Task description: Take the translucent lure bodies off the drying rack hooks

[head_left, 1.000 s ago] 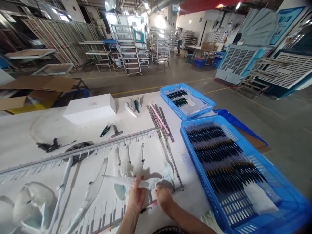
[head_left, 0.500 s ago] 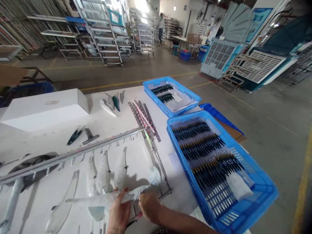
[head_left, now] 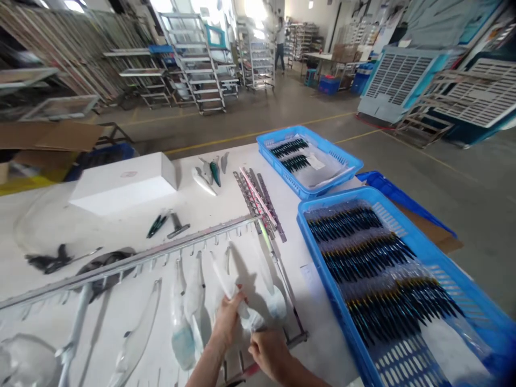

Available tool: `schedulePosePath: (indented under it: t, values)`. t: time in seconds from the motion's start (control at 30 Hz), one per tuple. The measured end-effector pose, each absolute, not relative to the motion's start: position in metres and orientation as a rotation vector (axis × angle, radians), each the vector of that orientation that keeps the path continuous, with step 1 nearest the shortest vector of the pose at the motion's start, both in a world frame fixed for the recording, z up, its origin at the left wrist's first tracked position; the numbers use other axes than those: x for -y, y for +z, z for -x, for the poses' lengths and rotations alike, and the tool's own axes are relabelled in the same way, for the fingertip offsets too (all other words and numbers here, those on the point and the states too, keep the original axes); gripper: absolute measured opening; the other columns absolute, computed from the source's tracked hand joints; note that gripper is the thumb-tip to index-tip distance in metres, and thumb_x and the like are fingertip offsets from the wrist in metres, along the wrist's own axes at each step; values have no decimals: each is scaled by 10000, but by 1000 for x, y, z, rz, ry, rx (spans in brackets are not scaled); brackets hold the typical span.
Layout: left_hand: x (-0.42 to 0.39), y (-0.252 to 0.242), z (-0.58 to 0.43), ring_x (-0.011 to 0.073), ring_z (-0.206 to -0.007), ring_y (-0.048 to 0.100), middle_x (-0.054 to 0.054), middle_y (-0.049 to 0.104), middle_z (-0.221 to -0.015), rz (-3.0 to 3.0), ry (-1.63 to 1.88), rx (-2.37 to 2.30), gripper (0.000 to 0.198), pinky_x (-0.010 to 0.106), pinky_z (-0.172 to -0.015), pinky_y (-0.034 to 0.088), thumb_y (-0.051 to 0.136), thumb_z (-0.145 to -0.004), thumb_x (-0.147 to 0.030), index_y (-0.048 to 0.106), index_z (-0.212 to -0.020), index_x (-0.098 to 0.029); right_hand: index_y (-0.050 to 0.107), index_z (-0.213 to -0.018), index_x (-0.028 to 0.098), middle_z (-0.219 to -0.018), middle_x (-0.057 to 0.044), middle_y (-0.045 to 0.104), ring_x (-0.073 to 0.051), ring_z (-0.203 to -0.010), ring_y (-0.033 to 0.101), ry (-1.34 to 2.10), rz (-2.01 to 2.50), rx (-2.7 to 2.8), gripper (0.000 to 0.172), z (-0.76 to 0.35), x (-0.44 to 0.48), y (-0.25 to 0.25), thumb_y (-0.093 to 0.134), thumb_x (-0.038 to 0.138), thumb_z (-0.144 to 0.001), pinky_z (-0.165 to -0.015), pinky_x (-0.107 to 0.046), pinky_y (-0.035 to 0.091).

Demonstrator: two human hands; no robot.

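Pinched between the thumb and fingers of the left hand (head_left: 229, 314), a long pale piece (head_left: 221, 275) is held slantwise above the white table (head_left: 133, 228), its narrow end pointed away toward the hooked metal rail (head_left: 141, 257). At its wider, bluish lower end, the right hand (head_left: 271, 349) is curled closed, and the end appears to be gripped there; whether something small is also held inside that fist cannot be told. The step in hand is judged to be work on this lower end, with the shaft steadied by the left hand. For the next move, a firm hold by the left would seem to be called for, with fine control from the right fingertips and clearance from the similar pale pieces (head_left: 183, 344) beside it. Those fingertips are hidden by the back of the fist. The near bar (head_left: 250, 371) is partly covered by the forearms and cut off below, and the translucent material is hard to make out against the tabletop.
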State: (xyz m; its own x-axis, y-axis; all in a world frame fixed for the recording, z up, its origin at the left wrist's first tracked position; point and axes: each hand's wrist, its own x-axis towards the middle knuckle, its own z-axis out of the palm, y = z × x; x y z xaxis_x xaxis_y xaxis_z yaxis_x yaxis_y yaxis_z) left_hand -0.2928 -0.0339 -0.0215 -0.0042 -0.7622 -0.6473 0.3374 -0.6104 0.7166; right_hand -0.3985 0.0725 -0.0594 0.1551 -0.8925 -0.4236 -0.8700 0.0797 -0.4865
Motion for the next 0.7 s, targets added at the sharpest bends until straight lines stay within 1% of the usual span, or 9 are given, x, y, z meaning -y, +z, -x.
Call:
schedulePosePath:
  t: [0.07, 0.13, 0.23, 0.3, 0.37, 0.43, 0.57, 0.7]
  values:
    - [34, -24, 290, 134, -584, 601, -14, 631, -654, -1453, -1720, 358, 482, 234, -566, 494, 862, -602, -265, 609, -993, -138, 739, -848, 209, -823, -50, 766, -239, -758, 718, -44, 1729, -1679, 146, 401, -73, -55, 600, 230, -887, -659, -269, 485]
    - [24, -19, 281, 157, -640, 637, 3, 659, -704, -1439, -1725, 236, 490, 251, -599, 515, 857, -601, -243, 607, -1012, -155, 733, -851, 211, -847, -49, 765, -242, -796, 718, -62, 1692, -1659, 149, 402, -74, -53, 592, 231, -891, -676, -274, 476]
    - [-2, -5, 262, 214, -826, 686, 63, 715, -921, -1459, -1777, 191, 532, 293, -668, 556, 861, -620, -268, 601, -1077, -190, 726, -853, 210, -860, -46, 761, -242, -824, 713, -123, 1667, -1658, 171, 401, -77, -50, 562, 206, -902, -686, -283, 459]
    - [-21, 2, 253, 243, -931, 685, 71, 711, -1040, -1465, -1767, 179, 578, 335, -724, 581, 871, -619, -282, 585, -1118, -229, 721, -858, 207, -855, -45, 757, -241, -812, 710, -128, 1666, -1662, 188, 401, -78, -48, 541, 193, -909, -674, -290, 451]
    - [-39, 4, 250, 235, -944, 684, 35, 709, -1038, -1448, -1678, 113, 589, 356, -775, 592, 883, -604, -268, 575, -1106, -269, 718, -870, 204, -860, -51, 756, -243, -812, 708, -104, 1666, -1670, 192, 400, -78, -46, 532, 196, -915, -672, -298, 450]
    - [-51, 1, 252, 213, -923, 687, 6, 705, -1006, -1416, -1581, 33, 548, 349, -802, 594, 881, -606, -249, 575, -1059, -288, 715, -885, 201, -873, -55, 755, -239, -825, 705, -92, 1656, -1700, 192, 399, -78, -45, 528, 209, -927, -681, -298, 452]
    - [-63, -8, 257, 210, -949, 687, 11, 702, -1030, -1360, -1523, 3, 517, 345, -804, 598, 865, -634, -222, 577, -1056, -299, 705, -869, 195, -843, -47, 753, -212, -788, 703, -124, 1725, -1780, 198, 396, -82, -55, 519, 189, -936, -661, -280, 445]
    - [-64, -13, 254, 191, -937, 689, -4, 707, -1008, -1352, -1536, 35, 474, 329, -821, 590, 839, -681, -216, 586, -1069, -313, 684, -806, 174, -766, -48, 737, -206, -727, 696, -250, 1905, -1828, 139, 392, -87, -79, 571, 153, -883, -619, -269, 437]
